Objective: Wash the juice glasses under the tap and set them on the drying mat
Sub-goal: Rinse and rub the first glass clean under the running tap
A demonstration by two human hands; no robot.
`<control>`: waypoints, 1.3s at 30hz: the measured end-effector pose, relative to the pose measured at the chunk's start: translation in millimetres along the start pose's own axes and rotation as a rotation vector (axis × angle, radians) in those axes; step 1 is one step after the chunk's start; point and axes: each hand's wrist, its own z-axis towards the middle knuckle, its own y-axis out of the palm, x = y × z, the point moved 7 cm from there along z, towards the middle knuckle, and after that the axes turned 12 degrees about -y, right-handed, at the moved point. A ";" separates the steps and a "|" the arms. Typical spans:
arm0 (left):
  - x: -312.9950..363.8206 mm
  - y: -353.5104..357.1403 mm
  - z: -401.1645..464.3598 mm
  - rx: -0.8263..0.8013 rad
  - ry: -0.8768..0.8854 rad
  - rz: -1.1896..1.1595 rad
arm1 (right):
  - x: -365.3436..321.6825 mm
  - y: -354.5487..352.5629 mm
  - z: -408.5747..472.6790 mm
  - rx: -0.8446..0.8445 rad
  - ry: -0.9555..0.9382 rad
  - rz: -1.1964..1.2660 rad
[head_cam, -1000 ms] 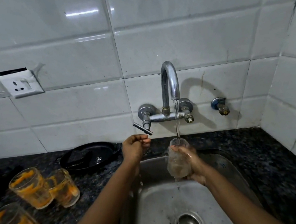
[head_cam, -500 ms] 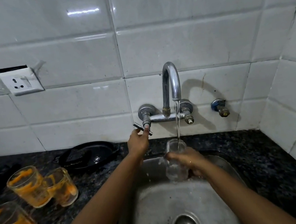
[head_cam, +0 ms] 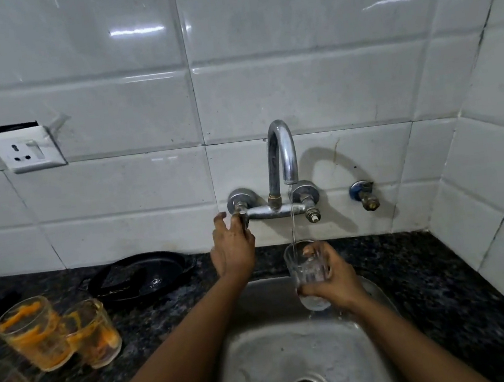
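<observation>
Under tap (head_cam: 282, 161): right hand (head_cam: 336, 279) grips glass (head_cam: 308, 274) (upright)

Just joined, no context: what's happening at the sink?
A person is washing juice glasses. The right hand holds a clear glass upright over the sink, under a thin stream from the tap. The left hand is on the tap's left handle. Three glasses smeared with orange residue wait on the counter to the left. No drying mat is in view.
</observation>
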 end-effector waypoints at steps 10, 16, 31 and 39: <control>-73.8 77.8 -114.7 -0.740 -0.971 -1.218 | -76.1 -3.5 -28.2 -0.320 -0.274 -0.734; -55.1 76.6 -147.1 -0.905 -0.907 -1.353 | -125.1 6.5 -45.2 -0.446 -0.429 -0.914; -108.8 28.5 -149.8 -0.720 -0.852 -0.884 | -165.0 41.2 -54.9 -0.445 -0.526 -0.775; -162.2 -67.4 -95.3 -0.489 -0.422 -0.659 | -219.0 101.1 -39.4 -0.364 -0.603 -0.641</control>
